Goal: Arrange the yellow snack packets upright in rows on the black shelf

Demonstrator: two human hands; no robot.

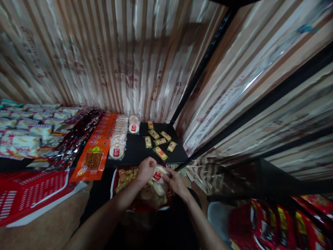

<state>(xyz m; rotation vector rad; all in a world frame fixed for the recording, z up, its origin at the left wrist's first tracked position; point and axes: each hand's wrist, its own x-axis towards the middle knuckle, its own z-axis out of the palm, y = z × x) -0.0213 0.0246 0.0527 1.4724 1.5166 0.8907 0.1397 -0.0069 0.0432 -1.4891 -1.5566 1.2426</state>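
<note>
Forearms [117, 211] span container [113, 183]; L hand [146, 170] & R hand [176, 181] grip cracker pkt [158, 174] at opp. sides, prob. for control.

Striped, wrinkled sheeting [109, 59] backs the black shelf [135, 148] above brownish floor [49, 217].

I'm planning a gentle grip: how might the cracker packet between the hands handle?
The cracker packet looks small, so probably light. Its shiny film may be slippery. Similar shelf packets show pale round discs, suggesting fragile contents.
</note>
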